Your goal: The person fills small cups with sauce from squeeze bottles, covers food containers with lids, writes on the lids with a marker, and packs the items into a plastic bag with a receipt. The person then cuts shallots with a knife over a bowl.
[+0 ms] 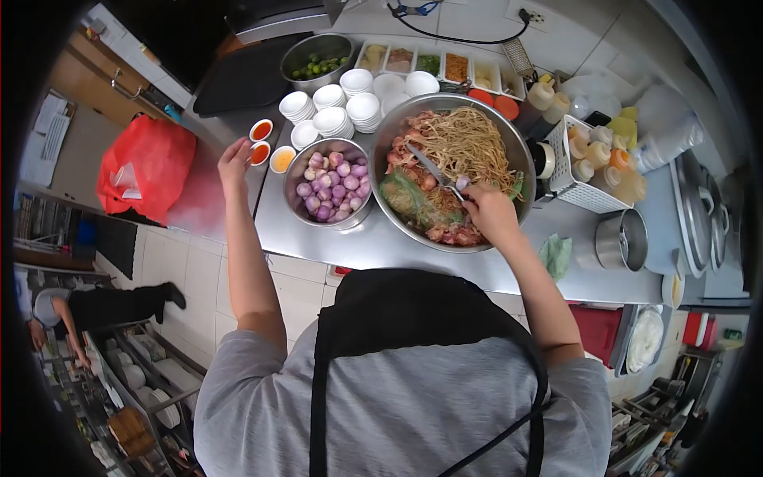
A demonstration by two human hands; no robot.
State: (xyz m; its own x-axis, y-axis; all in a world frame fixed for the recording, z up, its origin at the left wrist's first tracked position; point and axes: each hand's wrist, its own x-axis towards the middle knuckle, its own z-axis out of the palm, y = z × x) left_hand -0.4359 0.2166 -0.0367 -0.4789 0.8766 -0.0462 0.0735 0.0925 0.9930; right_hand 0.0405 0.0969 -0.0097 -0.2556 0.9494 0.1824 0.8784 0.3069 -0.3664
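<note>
Left hand [234,163]: at the left, beside three small cups of sauce [260,153]; fingers near together, the gap between them narrow; whether they touch a cup, cannot tell.

Right hand [489,208]: closed around the handle of a knife [429,167], over the large bowl [522,155]; blade pointing left and far; one peeled shallot [462,182] at the fingertips.

Large bowl, steel: on the counter [318,245], right of centre. Contents: pale brown roots [469,139] at the far side; raw meat [405,147] to the left and near; a clear plastic bag [405,197] with green matter, near left.

Small bowl [291,195], steel: just left of the large bowl, holding peeled shallots [338,181], purple and white.

White cups [363,107]: in stacks, beyond the small bowl.

Green limes [319,66]: in a steel bowl, far left of the stacks.

Bottles [600,155]: in a white basket [579,189], right.

Red bag [147,171]: far left.
</note>
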